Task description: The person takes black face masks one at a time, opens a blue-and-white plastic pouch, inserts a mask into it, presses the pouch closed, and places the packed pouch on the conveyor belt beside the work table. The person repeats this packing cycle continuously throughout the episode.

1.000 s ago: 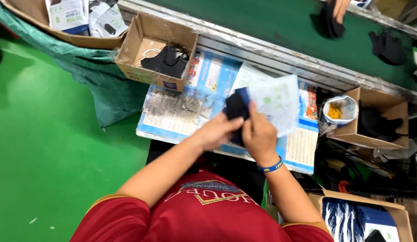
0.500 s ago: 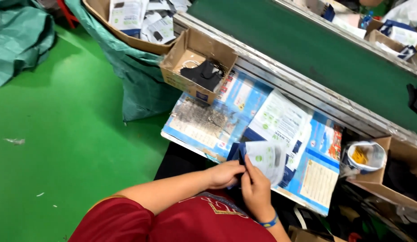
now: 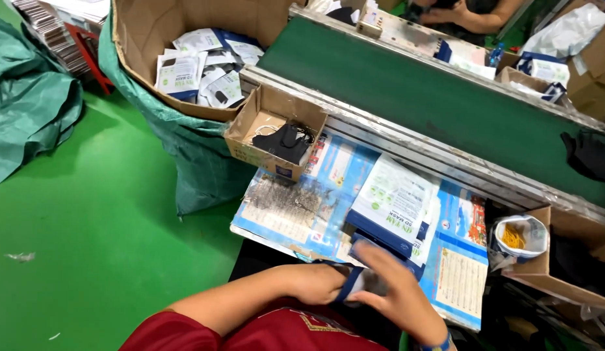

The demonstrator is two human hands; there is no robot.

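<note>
Left hand (image 3: 320,283) closed around the near end of a small flat pouch with a dark blue edge (image 3: 357,286), fingers curled under it. Right hand (image 3: 396,296) laid over the pouch's other end, fingers (image 3: 374,255) stretched forward and blurred, thumb side pressing down on the packet. Both hands now pulled in close to the red-shirted chest (image 3: 276,331), lower and nearer the body than half a second ago, when raised a little further out over the work surface.

Just beyond the fingertips: a stack of white-and-blue printed pouches (image 3: 393,208) lying on a blue and white printed sheet (image 3: 296,211) spread over the bench; half a second ago the white sheet-like pouch stood up between the fingers, now folded down and mostly hidden under the right hand. Further out from the left fingers, a small open cardboard box holding black masks (image 3: 276,133). Beyond that, a large cardboard bin full of finished white pouches (image 3: 198,71), more fully in view than before. Out past the right fingers, a white cup of yellow rubber bands (image 3: 518,237) in a brown cardboard tray. Across everything, a dark green conveyor belt (image 3: 432,97).
</note>
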